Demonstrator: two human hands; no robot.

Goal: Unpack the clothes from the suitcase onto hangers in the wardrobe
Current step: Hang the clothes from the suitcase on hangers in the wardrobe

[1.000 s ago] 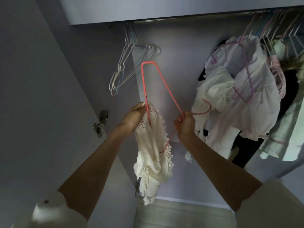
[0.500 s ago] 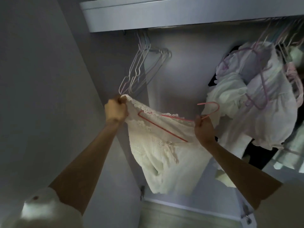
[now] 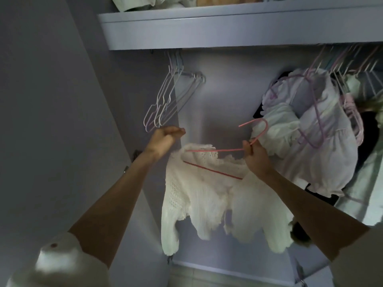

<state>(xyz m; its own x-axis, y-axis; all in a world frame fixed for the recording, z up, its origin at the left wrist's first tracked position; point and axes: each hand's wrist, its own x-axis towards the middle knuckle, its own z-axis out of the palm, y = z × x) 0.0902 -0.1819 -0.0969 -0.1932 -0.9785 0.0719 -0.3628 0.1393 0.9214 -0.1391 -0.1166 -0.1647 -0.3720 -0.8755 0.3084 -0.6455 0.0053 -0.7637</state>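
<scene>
Risk: the cream lace top sits loosely on the pink hanger; tilt it toward the rail and you may see it slide off.
Garment: crumpled, lacy edge, draped unevenly, hanging in front of the open wardrobe.
Right hand: you pinch the hanger's neck.
Left hand: your fingers are curled, apparently holding nothing.
Nearby: empty hangers just above your left hand.
</scene>
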